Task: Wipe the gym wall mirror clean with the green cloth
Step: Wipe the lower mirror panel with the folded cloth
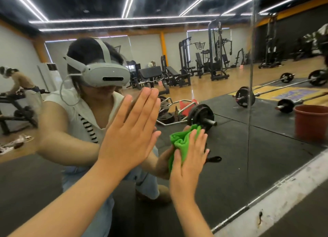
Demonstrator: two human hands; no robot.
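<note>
Mirror (230, 165) spanned the wall ahead. Left hand (129, 130) lay flat against the glass left of centre, fingers straight and together, holding nothing. Green cloth (181, 139), bunched, sat against the glass just to its right, pressed there by the right hand (188, 162) with straight, spread fingers. A red-brown bucket (310, 123) showed reflected at far right.
</note>
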